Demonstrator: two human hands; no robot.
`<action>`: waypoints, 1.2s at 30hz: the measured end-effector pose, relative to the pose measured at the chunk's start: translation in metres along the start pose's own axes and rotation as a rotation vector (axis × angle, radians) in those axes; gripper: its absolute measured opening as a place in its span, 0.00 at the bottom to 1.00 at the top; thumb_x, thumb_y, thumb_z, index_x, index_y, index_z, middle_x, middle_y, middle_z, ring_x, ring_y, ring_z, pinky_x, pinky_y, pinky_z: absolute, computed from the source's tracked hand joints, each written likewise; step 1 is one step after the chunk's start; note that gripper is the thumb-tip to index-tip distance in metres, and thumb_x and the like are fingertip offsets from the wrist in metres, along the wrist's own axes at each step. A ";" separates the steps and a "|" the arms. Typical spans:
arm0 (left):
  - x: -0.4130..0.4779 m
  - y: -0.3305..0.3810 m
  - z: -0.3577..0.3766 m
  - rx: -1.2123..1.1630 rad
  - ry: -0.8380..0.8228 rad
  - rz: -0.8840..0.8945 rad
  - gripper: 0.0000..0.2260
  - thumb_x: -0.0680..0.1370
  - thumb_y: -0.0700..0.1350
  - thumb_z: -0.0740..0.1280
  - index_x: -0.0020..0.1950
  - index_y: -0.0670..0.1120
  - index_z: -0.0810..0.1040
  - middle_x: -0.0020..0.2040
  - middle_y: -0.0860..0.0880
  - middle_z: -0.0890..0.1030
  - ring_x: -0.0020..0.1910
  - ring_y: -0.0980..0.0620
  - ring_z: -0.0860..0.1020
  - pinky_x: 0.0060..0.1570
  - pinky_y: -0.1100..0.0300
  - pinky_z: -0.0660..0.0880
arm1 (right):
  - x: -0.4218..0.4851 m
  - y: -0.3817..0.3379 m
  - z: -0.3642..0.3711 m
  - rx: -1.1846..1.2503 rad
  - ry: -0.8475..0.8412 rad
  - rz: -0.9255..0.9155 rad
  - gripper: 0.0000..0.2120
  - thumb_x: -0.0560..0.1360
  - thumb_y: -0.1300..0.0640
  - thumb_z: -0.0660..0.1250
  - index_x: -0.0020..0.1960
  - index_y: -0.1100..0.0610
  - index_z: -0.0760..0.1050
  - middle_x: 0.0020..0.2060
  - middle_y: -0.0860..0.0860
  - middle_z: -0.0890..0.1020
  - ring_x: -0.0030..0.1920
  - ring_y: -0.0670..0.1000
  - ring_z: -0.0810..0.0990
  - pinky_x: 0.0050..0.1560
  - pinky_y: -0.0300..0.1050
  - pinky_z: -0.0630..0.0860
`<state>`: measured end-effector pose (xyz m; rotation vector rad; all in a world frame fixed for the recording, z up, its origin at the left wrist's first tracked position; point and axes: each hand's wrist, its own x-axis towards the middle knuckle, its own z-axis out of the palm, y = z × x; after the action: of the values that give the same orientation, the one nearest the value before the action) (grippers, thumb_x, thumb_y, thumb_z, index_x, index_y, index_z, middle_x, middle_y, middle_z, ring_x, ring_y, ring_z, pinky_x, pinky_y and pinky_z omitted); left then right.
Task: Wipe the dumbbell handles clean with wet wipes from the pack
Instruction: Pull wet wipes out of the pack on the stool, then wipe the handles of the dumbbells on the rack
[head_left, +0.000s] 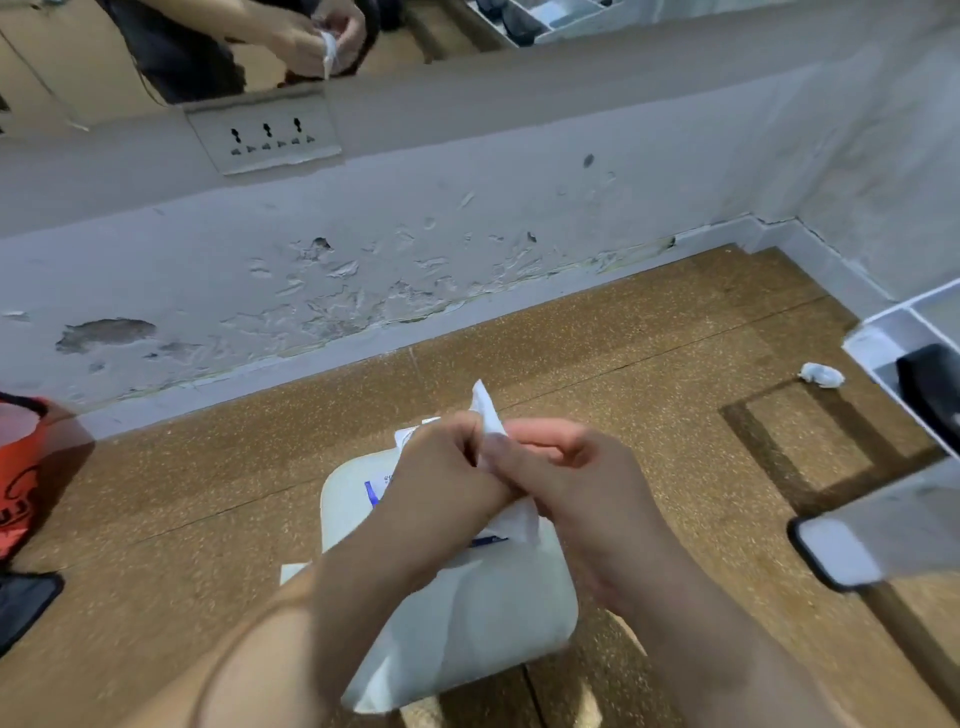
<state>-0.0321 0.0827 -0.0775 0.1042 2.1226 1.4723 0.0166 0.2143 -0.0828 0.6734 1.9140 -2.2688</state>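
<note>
I see left hand (441, 467) and right hand (587, 483) both pinching one wet wipe (488, 410) over the pack (379, 486). Crumpled wipe (821, 375) on the floor (208, 493) too.

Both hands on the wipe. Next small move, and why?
Likely pull the left hand and right hand apart to unfold the wipe: both pinch it, bunched, above the pack. No dumbbell is in view.

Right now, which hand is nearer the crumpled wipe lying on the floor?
Right. The crumpled wipe lies off to the right of both hands; the right hand is on that side, the left hand farther left. Both pinch one wet wipe.
</note>
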 end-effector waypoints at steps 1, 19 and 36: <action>-0.010 0.014 0.004 0.065 0.018 0.015 0.18 0.70 0.52 0.76 0.48 0.38 0.79 0.39 0.45 0.84 0.36 0.51 0.82 0.36 0.53 0.79 | -0.013 -0.011 -0.004 0.041 0.043 0.010 0.07 0.72 0.56 0.80 0.49 0.56 0.87 0.45 0.57 0.89 0.51 0.59 0.88 0.56 0.56 0.83; -0.307 0.505 0.097 -0.323 -0.183 -0.178 0.30 0.65 0.65 0.77 0.51 0.40 0.80 0.51 0.37 0.84 0.52 0.38 0.84 0.58 0.37 0.79 | -0.363 -0.448 -0.141 0.474 0.501 0.084 0.08 0.79 0.60 0.71 0.51 0.65 0.81 0.43 0.60 0.83 0.42 0.60 0.81 0.44 0.53 0.77; -0.307 0.637 0.196 -0.457 -0.432 -0.293 0.13 0.81 0.37 0.60 0.62 0.36 0.79 0.53 0.34 0.84 0.45 0.40 0.82 0.53 0.44 0.79 | -0.441 -0.541 -0.268 0.557 0.921 0.087 0.12 0.82 0.59 0.60 0.56 0.64 0.80 0.49 0.66 0.85 0.48 0.68 0.85 0.51 0.55 0.79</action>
<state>0.1684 0.3895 0.5583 -0.0539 1.3642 1.5499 0.2949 0.4914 0.5532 2.1103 1.3438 -2.6856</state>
